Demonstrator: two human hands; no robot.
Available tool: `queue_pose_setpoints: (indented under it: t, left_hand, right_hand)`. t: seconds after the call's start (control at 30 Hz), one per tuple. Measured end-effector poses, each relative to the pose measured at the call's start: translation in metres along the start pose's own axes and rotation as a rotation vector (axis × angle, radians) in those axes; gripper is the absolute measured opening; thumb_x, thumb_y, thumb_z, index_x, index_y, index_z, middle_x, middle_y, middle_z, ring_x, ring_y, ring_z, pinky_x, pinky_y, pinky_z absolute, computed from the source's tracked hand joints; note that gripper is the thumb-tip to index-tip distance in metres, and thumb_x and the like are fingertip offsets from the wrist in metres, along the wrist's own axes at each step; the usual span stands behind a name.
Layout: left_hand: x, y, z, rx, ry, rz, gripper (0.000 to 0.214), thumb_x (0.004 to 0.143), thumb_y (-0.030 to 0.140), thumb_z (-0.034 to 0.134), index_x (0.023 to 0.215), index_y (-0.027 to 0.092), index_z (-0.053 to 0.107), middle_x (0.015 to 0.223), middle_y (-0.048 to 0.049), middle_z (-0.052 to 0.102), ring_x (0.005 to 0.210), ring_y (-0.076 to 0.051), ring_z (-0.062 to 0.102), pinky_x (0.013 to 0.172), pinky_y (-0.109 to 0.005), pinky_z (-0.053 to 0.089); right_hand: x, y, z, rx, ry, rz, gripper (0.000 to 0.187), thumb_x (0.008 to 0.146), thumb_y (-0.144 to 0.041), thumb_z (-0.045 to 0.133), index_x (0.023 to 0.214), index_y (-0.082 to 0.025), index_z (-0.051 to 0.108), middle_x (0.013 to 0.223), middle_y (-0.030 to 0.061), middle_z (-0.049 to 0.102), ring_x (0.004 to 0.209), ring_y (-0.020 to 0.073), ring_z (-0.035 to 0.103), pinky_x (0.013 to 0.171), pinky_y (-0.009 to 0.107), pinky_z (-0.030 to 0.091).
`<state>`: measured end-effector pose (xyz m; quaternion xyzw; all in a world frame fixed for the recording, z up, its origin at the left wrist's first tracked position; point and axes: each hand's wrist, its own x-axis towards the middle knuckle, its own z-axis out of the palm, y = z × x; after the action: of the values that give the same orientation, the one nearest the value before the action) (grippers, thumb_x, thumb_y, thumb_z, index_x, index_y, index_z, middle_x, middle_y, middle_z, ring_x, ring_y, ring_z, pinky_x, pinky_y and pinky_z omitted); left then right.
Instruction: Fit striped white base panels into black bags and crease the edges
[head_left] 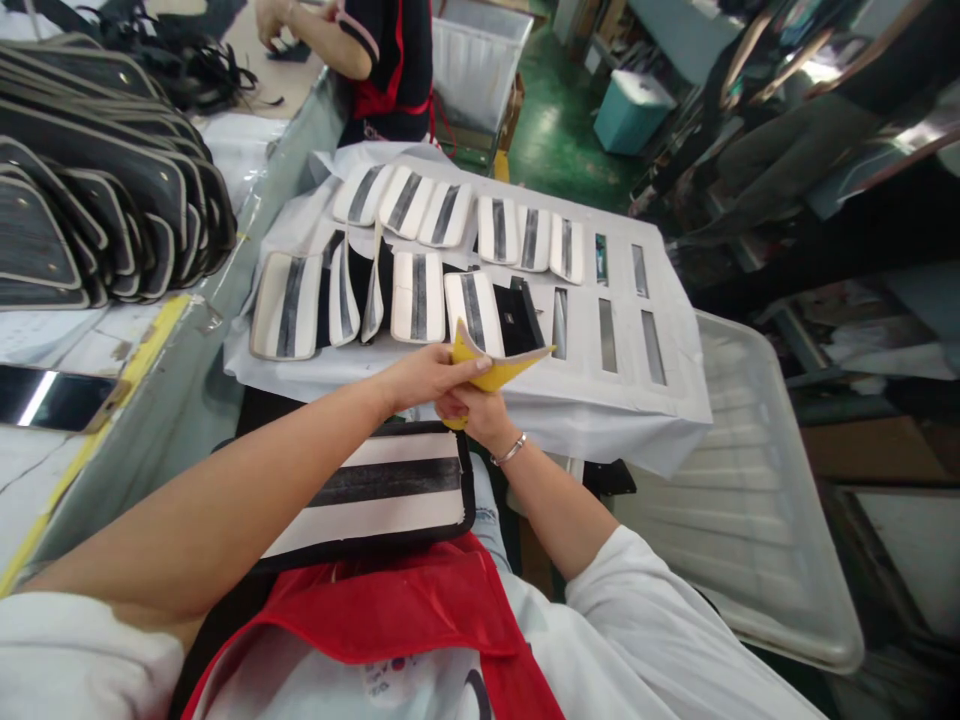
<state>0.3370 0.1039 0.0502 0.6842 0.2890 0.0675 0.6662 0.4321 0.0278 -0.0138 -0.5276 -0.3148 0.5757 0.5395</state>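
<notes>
A curved yellow sheet [506, 374] with a pale edge is held up in front of me, over the near edge of the covered table. My left hand [433, 378] pinches its left side, thumb on top. Just below, my right hand [480, 412] has its fingers curled around the lower part, and a bit of yellow shows under them. Right behind the sheet lies a white panel with a dark stripe [472, 308], beside a black piece [517, 318]. On my lap rests a larger striped panel [390, 485] with black edging, partly hidden by my left forearm.
Several white striped panels [418, 297] lie in two rows on the white-covered table [600, 392], which has slots at its right. A stack of dark edged panels [97, 200] and a phone [56, 397] lie left. A plastic bin [750, 500] stands right. A person [390, 60] works opposite.
</notes>
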Motion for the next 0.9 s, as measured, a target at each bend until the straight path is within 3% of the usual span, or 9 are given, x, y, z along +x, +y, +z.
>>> queue_pose_setpoints:
  t: [0.17,0.33,0.47,0.67,0.9]
  left_hand:
    - [-0.003,-0.016,-0.005,-0.229,0.088,0.077,0.052,0.067,0.06,0.065,0.079,0.01,0.067,0.065,-0.0024,0.065,0.057,-0.013,0.058,0.054,-0.023,0.048]
    - [0.011,-0.016,0.003,-0.376,0.115,0.027,0.051,0.059,0.057,0.074,0.078,0.01,0.065,0.061,-0.0024,0.062,0.055,-0.013,0.057,0.051,-0.024,0.047]
    - [0.015,-0.017,0.006,-0.404,0.113,0.014,0.051,0.057,0.056,0.076,0.075,0.01,0.064,0.062,-0.0038,0.063,0.055,-0.013,0.057,0.051,-0.024,0.046]
    - [0.013,-0.031,0.003,-0.435,0.141,0.098,0.045,0.066,0.052,0.071,0.079,0.009,0.067,0.068,-0.0038,0.065,0.059,-0.012,0.058,0.054,-0.022,0.047]
    - [-0.007,-0.057,0.0,-0.376,0.31,0.216,0.044,0.076,0.052,0.061,0.084,0.009,0.067,0.078,-0.0063,0.068,0.071,-0.016,0.062,0.064,-0.025,0.05]
  right_hand:
    - [0.006,-0.009,0.013,0.271,-0.182,0.006,0.039,0.063,-0.03,0.064,0.046,-0.022,0.03,0.04,-0.007,0.027,0.038,0.0063,0.028,0.039,0.023,0.026]
    - [0.005,-0.013,0.013,0.356,-0.125,-0.008,0.038,0.062,-0.027,0.065,0.05,-0.021,0.03,0.039,-0.0097,0.023,0.035,0.0044,0.021,0.038,0.021,0.021]
    - [0.005,-0.011,0.008,0.385,-0.158,-0.009,0.037,0.064,-0.025,0.064,0.052,-0.021,0.03,0.039,-0.0101,0.022,0.035,0.0044,0.02,0.037,0.021,0.021]
    - [0.006,-0.01,0.008,0.322,-0.195,0.048,0.043,0.065,-0.029,0.066,0.05,-0.021,0.026,0.039,-0.0101,0.022,0.034,0.0037,0.022,0.037,0.02,0.021]
    - [0.012,-0.014,0.014,0.091,-0.308,0.173,0.04,0.064,-0.029,0.065,0.054,-0.021,0.028,0.039,-0.0111,0.025,0.034,0.003,0.022,0.035,0.018,0.018]
